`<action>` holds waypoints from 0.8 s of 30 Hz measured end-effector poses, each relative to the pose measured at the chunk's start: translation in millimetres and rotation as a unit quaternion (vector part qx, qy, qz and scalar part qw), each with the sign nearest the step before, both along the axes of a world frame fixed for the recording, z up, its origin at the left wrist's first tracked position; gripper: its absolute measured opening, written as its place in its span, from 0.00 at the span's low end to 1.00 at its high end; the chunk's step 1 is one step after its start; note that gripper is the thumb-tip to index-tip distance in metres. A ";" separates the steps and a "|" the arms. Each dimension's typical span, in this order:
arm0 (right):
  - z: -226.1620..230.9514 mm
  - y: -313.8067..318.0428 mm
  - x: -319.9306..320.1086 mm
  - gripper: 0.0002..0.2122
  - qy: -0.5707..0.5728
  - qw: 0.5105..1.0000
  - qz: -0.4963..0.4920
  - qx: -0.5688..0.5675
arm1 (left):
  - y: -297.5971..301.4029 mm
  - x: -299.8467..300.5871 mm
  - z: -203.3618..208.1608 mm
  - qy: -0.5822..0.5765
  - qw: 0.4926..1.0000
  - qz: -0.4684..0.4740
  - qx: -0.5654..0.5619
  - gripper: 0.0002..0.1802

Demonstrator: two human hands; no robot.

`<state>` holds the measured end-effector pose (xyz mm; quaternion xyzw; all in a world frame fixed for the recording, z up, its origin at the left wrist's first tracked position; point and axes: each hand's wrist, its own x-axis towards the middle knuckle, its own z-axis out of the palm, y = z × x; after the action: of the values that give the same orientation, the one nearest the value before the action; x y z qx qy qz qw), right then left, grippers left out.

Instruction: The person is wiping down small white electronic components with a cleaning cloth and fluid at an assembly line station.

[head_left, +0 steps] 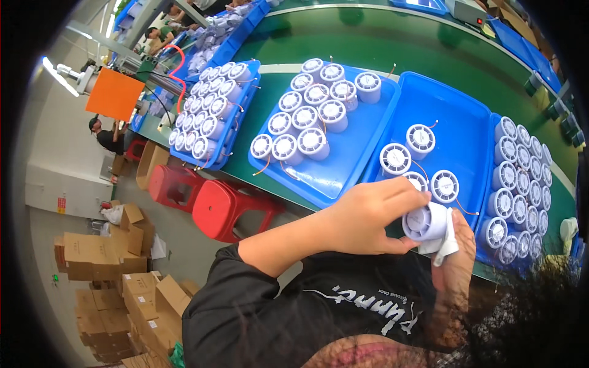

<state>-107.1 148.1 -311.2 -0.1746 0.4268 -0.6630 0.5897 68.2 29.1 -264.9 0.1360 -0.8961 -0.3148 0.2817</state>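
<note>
My left hand (368, 214) and my right hand (457, 264) together hold a small white round fan unit (423, 222) over the near edge of the green table (392, 43). The left fingers wrap its top. The right hand is under it, with a white piece (448, 242) against the unit's side. Just beyond my hands a blue tray (454, 104) holds three similar white fan units with thin orange wires.
A blue tray (356, 147) to the left carries several fan units. Fuller trays lie at far left (242, 119) and far right (494, 119). Two red stools (227, 208) stand below the table. Cardboard boxes (116, 270) are piled lower left. Another person (109, 136) stands at upper left.
</note>
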 end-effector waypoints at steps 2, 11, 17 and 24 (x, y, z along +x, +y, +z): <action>0.4 -0.5 -1.3 0.13 0.010 0.999 -0.030 -0.021 | -1.6 -4.5 1.3 0.018 1.000 -0.007 0.009 0.32; 4.0 14.2 4.7 0.18 0.505 0.851 -0.088 -0.118 | 5.3 -6.0 2.3 0.062 0.888 -0.035 0.454 0.32; 8.1 13.4 15.7 0.19 0.291 0.949 -0.118 -0.029 | 6.4 -1.1 2.8 0.044 0.962 -0.040 0.267 0.29; 4.0 8.5 3.6 0.18 0.374 0.916 -0.113 -0.095 | 2.3 -3.0 -1.5 0.064 0.982 -0.010 0.180 0.36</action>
<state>-103.5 156.7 -307.2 -0.4153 0.5682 -0.6490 0.2887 65.1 31.4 -266.4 0.1548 -0.8064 -0.4818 0.3061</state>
